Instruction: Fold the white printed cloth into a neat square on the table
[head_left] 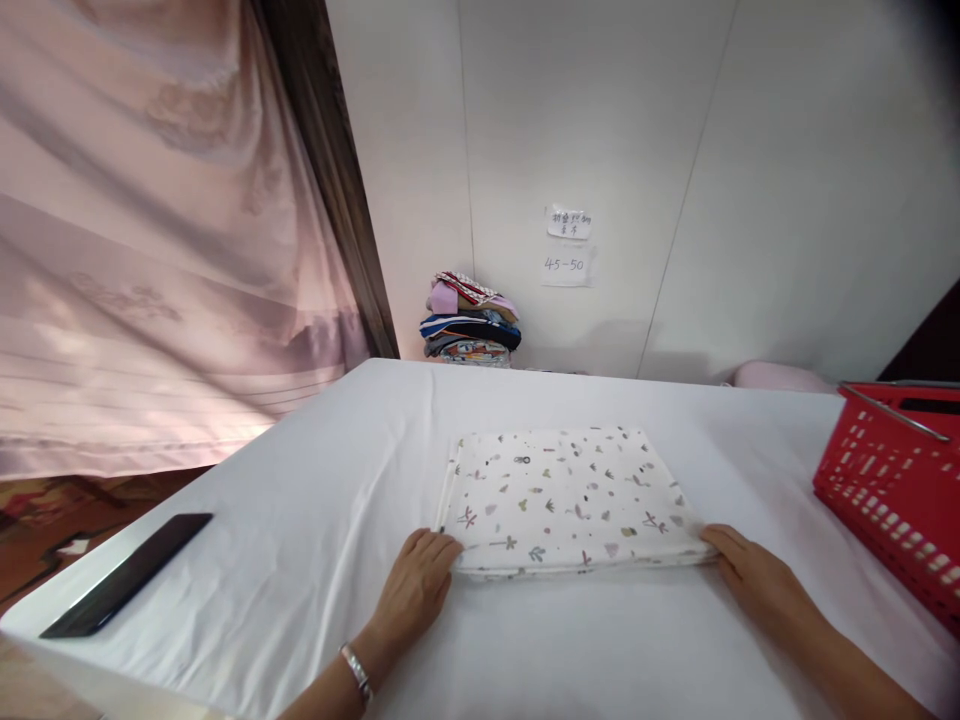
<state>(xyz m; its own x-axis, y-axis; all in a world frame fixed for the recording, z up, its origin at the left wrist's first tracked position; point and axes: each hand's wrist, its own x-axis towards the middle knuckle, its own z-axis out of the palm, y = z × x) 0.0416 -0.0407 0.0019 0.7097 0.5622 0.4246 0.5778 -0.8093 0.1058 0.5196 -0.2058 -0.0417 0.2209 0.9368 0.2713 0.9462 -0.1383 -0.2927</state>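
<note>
A folded white cloth (566,495) printed with small coloured shapes lies flat in the middle of the white table (315,500). My left hand (416,590) rests at its near left corner, fingers curled onto the edge. My right hand (754,578) is at the near right corner, fingertips tucked against the cloth's edge. A silver bracelet (356,672) is on my left wrist.
A red plastic basket (892,490) with a metal handle stands at the table's right edge. A dark phone (127,585) lies near the left front corner. A pile of folded clothes (469,320) sits against the back wall under paper notes (568,245). A pink curtain (150,230) hangs at the left.
</note>
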